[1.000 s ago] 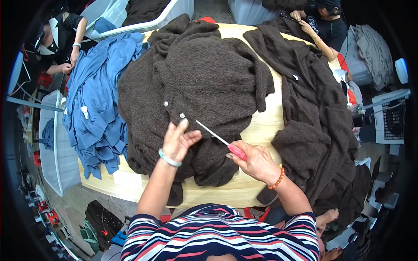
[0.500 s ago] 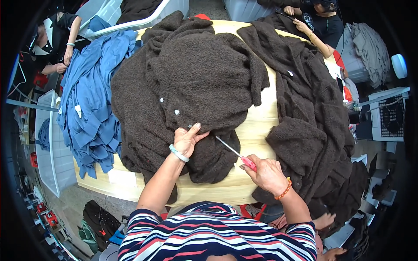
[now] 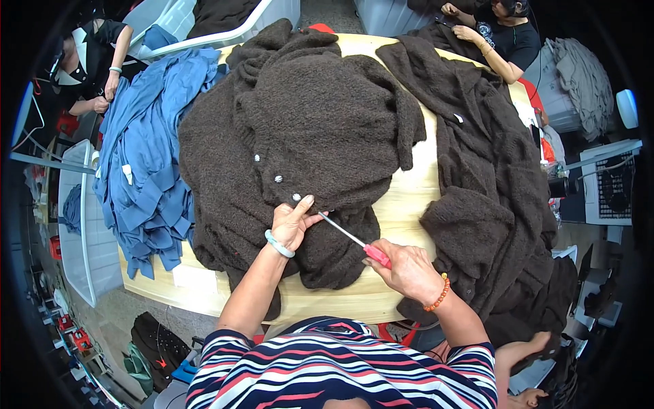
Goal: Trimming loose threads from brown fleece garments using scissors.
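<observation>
My right grip [image 3: 410, 271]'s wrapped round the pink-handled tool [image 3: 357, 240], left grip [image 3: 291, 226] pinching the near edge of the brown garment [image 3: 320, 129], heaped on the table [image 3: 417, 217]. If that slim metal shaft slips, it could jab me or snag fuzzy knit! Round pale buttons [image 3: 296, 197] stud the garment; limp blue cloth [image 3: 146, 146] lies left of it.

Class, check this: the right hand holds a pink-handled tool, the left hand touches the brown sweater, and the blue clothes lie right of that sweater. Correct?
Not quite: the blue clothes lie left of the brown sweater, as the head view shows. Otherwise, the right hand holds a pink-handled tool and the left hand touches the sweater.
</observation>
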`<action>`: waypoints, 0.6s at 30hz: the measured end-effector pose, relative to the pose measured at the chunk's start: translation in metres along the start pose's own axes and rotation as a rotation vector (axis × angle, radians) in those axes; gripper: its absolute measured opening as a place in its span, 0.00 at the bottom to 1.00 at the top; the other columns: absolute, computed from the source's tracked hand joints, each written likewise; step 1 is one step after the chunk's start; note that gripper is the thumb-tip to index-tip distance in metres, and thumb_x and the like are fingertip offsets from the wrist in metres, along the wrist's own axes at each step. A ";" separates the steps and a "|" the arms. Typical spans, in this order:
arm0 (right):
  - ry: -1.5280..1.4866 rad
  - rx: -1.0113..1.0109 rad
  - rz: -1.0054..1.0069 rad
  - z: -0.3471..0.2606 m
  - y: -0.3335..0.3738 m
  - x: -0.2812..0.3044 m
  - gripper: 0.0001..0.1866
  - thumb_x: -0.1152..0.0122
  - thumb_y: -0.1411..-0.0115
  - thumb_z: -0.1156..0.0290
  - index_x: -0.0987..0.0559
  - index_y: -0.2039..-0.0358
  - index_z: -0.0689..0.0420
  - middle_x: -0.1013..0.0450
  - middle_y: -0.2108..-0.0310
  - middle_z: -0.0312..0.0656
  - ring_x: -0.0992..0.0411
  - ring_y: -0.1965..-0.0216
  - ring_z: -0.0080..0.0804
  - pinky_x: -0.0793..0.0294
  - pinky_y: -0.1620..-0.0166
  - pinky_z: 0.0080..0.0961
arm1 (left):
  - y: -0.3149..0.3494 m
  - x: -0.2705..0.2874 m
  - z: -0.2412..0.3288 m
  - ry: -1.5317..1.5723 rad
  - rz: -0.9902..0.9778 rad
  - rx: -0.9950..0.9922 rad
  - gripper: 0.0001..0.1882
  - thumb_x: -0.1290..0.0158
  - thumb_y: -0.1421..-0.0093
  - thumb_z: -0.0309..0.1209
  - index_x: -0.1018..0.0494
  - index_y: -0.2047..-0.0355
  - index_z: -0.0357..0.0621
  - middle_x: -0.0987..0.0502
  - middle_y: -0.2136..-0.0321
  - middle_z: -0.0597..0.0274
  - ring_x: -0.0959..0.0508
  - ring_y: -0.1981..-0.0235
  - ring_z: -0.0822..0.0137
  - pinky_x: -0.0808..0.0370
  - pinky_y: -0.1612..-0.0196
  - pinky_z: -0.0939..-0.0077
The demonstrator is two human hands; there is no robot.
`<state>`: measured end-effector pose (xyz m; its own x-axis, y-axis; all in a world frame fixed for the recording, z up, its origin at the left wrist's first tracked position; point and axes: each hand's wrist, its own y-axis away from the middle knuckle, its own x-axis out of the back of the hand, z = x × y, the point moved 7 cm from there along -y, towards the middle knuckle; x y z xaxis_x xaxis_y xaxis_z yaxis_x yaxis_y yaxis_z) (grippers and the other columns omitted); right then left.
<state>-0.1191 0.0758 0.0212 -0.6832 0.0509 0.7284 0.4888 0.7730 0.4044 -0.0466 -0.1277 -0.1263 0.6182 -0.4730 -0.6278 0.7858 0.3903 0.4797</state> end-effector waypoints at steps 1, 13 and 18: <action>0.003 0.012 0.037 0.003 0.000 0.001 0.15 0.41 0.38 0.57 0.24 0.58 0.54 0.24 0.76 0.49 0.24 0.72 0.50 0.26 0.66 0.41 | 0.002 -0.004 0.006 0.002 0.001 -0.001 0.09 0.44 0.37 0.29 0.26 0.60 0.36 0.21 0.64 0.58 0.18 0.63 0.61 0.16 0.58 0.61; 0.090 -0.016 -0.007 -0.009 -0.006 -0.004 0.15 0.41 0.38 0.56 0.23 0.59 0.53 0.25 0.80 0.48 0.24 0.74 0.51 0.26 0.67 0.43 | 0.002 0.003 0.018 0.077 -0.006 -0.065 0.07 0.47 0.35 0.29 0.27 0.68 0.39 0.21 0.71 0.56 0.17 0.61 0.49 0.15 0.59 0.67; 0.089 -0.041 0.030 -0.010 -0.012 0.004 0.16 0.44 0.37 0.53 0.25 0.62 0.53 0.25 0.80 0.50 0.24 0.74 0.52 0.26 0.67 0.45 | 0.004 0.007 0.012 0.053 -0.001 -0.045 0.05 0.47 0.35 0.28 0.26 0.64 0.38 0.21 0.68 0.55 0.17 0.61 0.49 0.15 0.60 0.67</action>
<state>-0.1218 0.0604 0.0251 -0.6181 0.0155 0.7860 0.5313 0.7452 0.4030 -0.0396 -0.1387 -0.1215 0.6145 -0.4315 -0.6604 0.7842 0.4252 0.4519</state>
